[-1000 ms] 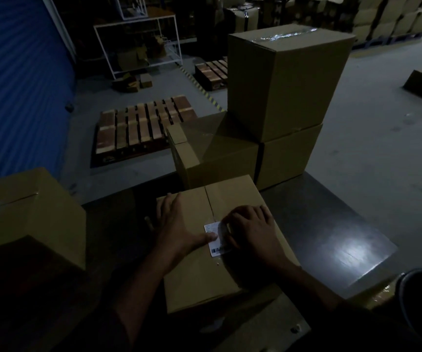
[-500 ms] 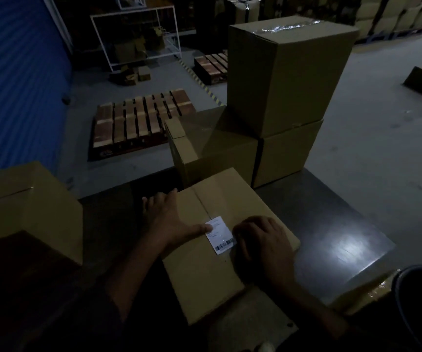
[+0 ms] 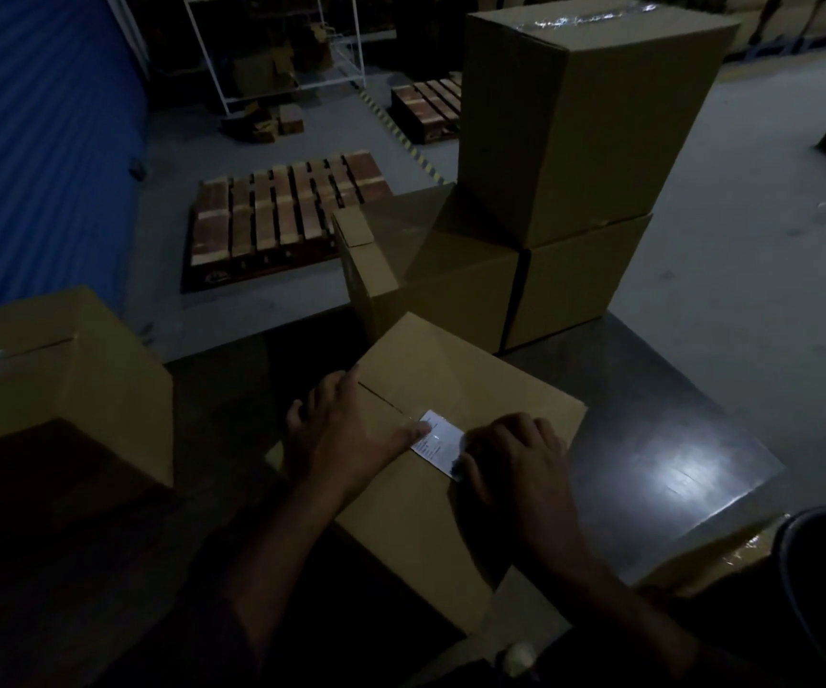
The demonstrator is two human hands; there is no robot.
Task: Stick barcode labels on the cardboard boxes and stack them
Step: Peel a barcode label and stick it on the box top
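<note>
The cardboard box sits at the near edge of the dark bench, with a white barcode label lying on its top across the flap seam. The left hand rests flat on the box, fingers spread wide, its thumb pressing the label's left edge, while the right hand has curled fingers pressing down on the label's right edge. At the bench's far edge stand 3 stacked boxes, and 1 labelled box sits at the left edge.
</note>
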